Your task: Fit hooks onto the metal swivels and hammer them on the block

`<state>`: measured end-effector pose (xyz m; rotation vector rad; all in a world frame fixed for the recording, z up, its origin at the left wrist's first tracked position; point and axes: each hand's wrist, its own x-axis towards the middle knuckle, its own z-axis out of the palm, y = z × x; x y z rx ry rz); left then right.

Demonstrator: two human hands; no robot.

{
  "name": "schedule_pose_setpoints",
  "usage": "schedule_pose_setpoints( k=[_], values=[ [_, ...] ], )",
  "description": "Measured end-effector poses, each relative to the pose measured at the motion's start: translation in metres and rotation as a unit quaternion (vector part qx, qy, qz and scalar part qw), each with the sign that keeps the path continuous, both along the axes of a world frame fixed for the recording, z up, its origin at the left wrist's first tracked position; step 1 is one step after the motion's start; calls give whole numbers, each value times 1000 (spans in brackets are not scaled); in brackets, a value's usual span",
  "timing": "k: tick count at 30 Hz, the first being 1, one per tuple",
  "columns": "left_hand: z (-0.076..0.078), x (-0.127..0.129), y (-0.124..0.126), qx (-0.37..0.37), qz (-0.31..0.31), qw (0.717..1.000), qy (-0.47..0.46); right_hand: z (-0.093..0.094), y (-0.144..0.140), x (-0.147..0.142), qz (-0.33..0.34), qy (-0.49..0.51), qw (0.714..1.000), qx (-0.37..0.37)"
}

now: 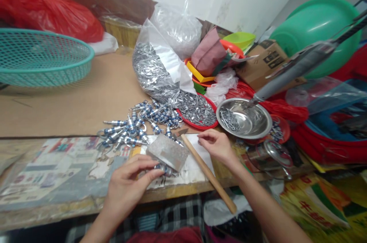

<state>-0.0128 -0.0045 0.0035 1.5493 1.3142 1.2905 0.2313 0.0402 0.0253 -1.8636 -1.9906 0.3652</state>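
Left hand at near table edge, fingertips pinching small blue-and-silver metal fitting against underside of grey metal block. Right hand just right of block, fingers curled together, pinching something too small to tell. Wooden-handled hammer lies between hands, head touching block. Heap of same fittings just beyond. Steel bowl with pins far right, red tray of silver parts beside it.

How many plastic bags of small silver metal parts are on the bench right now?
2. The open clear bag lies mid-bench, spilling parts onto the red tray. A tied clear bag sits behind it against the wall. Others may be hidden in the clutter on the right.
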Motion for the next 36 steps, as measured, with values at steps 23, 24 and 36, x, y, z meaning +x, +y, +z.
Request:
schedule_pose_setpoints(
  k=[23,24,36],
  values=[
    [12,2,-7,-133,-7,970,-202,-1,-64,-86,183,270,919,223],
    [13,1,-6,-124,-15,975,-182,1,-64,-82,217,222,918,248],
    [37,-12,2,73,-124,987,68,13,-58,-67,294,169,909,243]
  ],
)
